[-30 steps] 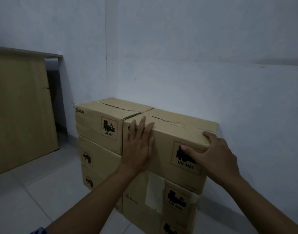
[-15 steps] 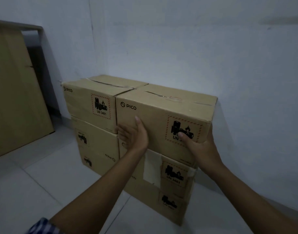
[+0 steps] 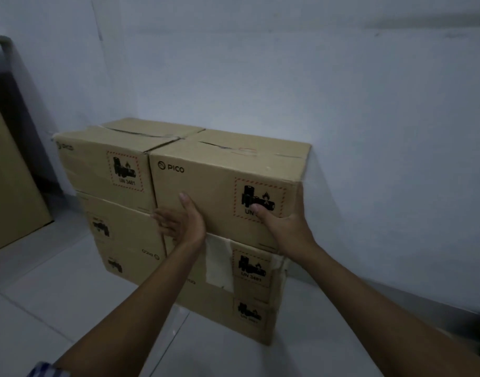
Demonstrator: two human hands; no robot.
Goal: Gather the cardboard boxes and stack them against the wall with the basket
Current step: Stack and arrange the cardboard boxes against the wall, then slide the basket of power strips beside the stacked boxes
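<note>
A: So, head view only. Seeing the top right box [image 3: 222, 191] sat on the lower right box [image 3: 249, 284], tight beside the top left box [image 3: 97, 167], back against the wall [image 3: 369, 104]. Looks pretty much placed, no?

B: Yep. Worth comparing with a second ago though: back then flat on the upper front of that box, pushing it in. Now dropped to its bottom edge. Left grip [image 3: 183, 223] spread, fingers straight along the seam at the lower left corner, thumb pointing up the front face. Right grip [image 3: 283, 227] clamped round the lower right corner, thumb pressed on the hazard label [image 3: 271, 191], fingers gone round the side, so can't see them.

A: Reading that as squaring up rather than lifting?

B: Guessing so, can't rule out a re-lift. Either way: four boxes visible, two by two on the floor [image 3: 56, 295], snug in the corner. Also seems further back than half a second ago, with more of the lower left box [image 3: 124, 240] showing.

A: Any basket?

B: Nope, not spotted. Just a brown board [image 3: 10, 200] leaning at far left, plus something dark at the bottom right edge, too blurry to call.
</note>
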